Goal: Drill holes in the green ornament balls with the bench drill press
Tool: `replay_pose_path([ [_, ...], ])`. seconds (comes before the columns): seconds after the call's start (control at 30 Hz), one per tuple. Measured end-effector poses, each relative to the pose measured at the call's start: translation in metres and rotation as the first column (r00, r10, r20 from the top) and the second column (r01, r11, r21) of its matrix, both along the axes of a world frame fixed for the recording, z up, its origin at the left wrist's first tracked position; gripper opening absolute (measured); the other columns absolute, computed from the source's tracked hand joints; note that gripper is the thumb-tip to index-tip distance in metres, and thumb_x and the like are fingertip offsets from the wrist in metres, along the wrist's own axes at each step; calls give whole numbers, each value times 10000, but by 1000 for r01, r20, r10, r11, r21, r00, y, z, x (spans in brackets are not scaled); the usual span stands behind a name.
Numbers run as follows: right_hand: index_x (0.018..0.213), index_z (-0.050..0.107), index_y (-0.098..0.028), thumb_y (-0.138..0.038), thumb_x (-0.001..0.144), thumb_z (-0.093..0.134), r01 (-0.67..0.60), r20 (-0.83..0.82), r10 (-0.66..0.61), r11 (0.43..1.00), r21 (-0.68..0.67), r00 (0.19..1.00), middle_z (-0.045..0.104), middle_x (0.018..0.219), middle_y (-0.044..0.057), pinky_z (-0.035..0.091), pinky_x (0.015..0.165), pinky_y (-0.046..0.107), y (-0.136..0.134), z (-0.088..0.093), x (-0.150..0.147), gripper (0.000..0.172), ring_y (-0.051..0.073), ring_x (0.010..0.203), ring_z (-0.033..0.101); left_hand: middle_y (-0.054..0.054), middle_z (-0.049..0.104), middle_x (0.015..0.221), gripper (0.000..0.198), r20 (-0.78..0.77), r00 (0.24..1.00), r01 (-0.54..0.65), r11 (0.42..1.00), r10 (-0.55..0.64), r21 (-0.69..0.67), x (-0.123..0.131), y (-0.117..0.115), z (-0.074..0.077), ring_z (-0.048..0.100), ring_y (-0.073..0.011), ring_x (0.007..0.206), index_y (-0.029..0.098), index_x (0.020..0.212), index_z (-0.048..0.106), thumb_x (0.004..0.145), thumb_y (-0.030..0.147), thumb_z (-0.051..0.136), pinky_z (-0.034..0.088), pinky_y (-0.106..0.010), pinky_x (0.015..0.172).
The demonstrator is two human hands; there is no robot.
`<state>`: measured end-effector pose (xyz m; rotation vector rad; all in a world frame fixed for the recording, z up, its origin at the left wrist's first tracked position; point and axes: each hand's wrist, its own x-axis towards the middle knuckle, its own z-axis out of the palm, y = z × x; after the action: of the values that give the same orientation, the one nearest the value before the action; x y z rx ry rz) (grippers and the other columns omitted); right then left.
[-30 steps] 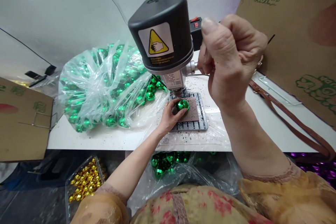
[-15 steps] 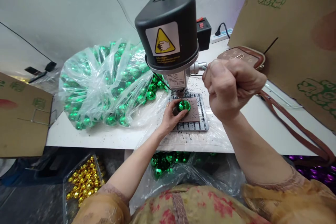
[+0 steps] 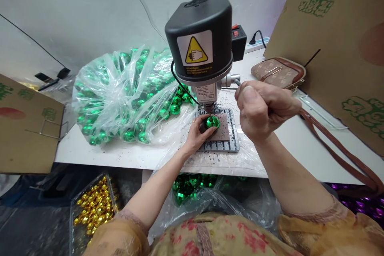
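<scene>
A shiny green faceted ball [image 3: 213,122] sits on a brown board [image 3: 223,130] on the slotted metal base [image 3: 235,144] of a small drill press [image 3: 199,40]. My left hand [image 3: 198,133] is closed around the ball's left side, thumb in front and fingers behind. Just above the ball is the chuck [image 3: 210,107], and a dark mark shows on the ball's top. My right hand [image 3: 264,108] is a fist around the press's feed handle [image 3: 237,81], whose grip is hidden inside the fingers.
Dark shavings are scattered around the base. A clear plastic bag [image 3: 105,92] of green balls lies left, a purse [image 3: 277,73] right. Cardboard boxes [image 3: 339,48] flank the table [image 3: 120,158]. Below are gold balls [image 3: 96,204] in a clear bin and more green balls [image 3: 192,186].
The view has shifted a little, so the press appears further right and lower. My right hand has come down slightly with the handle. My left hand still holds the ball on the board.
</scene>
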<state>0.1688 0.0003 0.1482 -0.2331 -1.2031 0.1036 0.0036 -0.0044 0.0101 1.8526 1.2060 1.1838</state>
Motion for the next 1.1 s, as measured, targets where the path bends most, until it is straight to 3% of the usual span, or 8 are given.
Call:
replay_pose_path([
  [0.5, 570, 238, -200, -51, 854, 553, 7, 123, -17, 997, 82, 992, 261, 526, -64, 303, 436, 269, -4, -16, 6, 449, 47, 435, 298, -109, 670, 1204, 502, 56, 998, 10, 997, -6, -75, 2, -5, 5, 641, -252, 1125, 210, 1256, 602, 871, 491, 758, 502, -412, 1010],
  [0.6, 551, 237, -191, -109, 905, 551, 1, 63, -1, 1000, -6, 998, 246, 516, -63, 251, 428, 267, -7, -3, 3, 480, 40, 425, 277, -103, 683, 1188, 505, 70, 998, 8, 996, -1, -93, 3, -3, 4, 646, -248, 1122, 213, 1251, 602, 858, 481, 773, 503, -413, 1016],
  [0.7, 534, 309, -199, -138, 912, 600, -82, -58, 74, 986, -146, 996, 289, 470, -77, 209, 420, 267, -7, 22, -1, 480, 40, 404, 278, -101, 698, 1157, 478, 89, 996, -14, 995, 23, -104, 7, -3, 5, 662, -241, 1086, 208, 1216, 611, 849, 464, 779, 521, -409, 982],
  [0.87, 549, 374, -227, -84, 894, 613, -174, -105, 159, 973, -153, 982, 352, 448, -86, 219, 424, 281, 2, 49, -1, 443, 54, 373, 307, -54, 705, 1028, 389, 10, 979, -202, 979, 202, 37, -2, -31, 17, 671, -192, 932, 213, 1081, 629, 813, 429, 809, 539, -339, 857],
  [0.93, 578, 375, -243, -55, 888, 594, -194, -109, 182, 974, -113, 977, 347, 453, -88, 230, 437, 284, 3, 49, -2, 423, 60, 374, 308, -36, 695, 955, 380, -85, 989, -116, 989, 124, 95, -19, -55, 22, 652, -168, 833, 213, 1065, 618, 819, 437, 800, 528, -304, 770],
  [1.0, 606, 377, -252, -45, 887, 582, -197, -113, 186, 975, -98, 976, 331, 459, -91, 241, 456, 288, 3, 49, -2, 405, 64, 380, 303, -29, 686, 905, 381, -240, 967, 120, 984, -86, 132, -42, -84, 24, 638, -160, 776, 210, 1076, 607, 837, 451, 780, 504, -281, 696],
  [1.03, 615, 377, -254, -46, 888, 581, -194, -115, 183, 976, -96, 976, 321, 461, -93, 245, 466, 292, 2, 48, -3, 399, 66, 382, 297, -29, 684, 890, 377, -350, 916, 257, 957, -198, 133, -54, -99, 23, 633, -160, 758, 208, 1085, 603, 851, 455, 765, 489, -276, 667],
  [1.1, 622, 371, -256, -52, 898, 575, -180, -127, 166, 977, -110, 978, 312, 468, -91, 249, 488, 295, 0, 48, -3, 399, 68, 391, 294, -46, 692, 905, 312, -618, 715, 472, 878, -327, 82, -78, -127, 18, 626, -170, 742, 201, 1086, 603, 903, 428, 713, 462, -286, 636],
])
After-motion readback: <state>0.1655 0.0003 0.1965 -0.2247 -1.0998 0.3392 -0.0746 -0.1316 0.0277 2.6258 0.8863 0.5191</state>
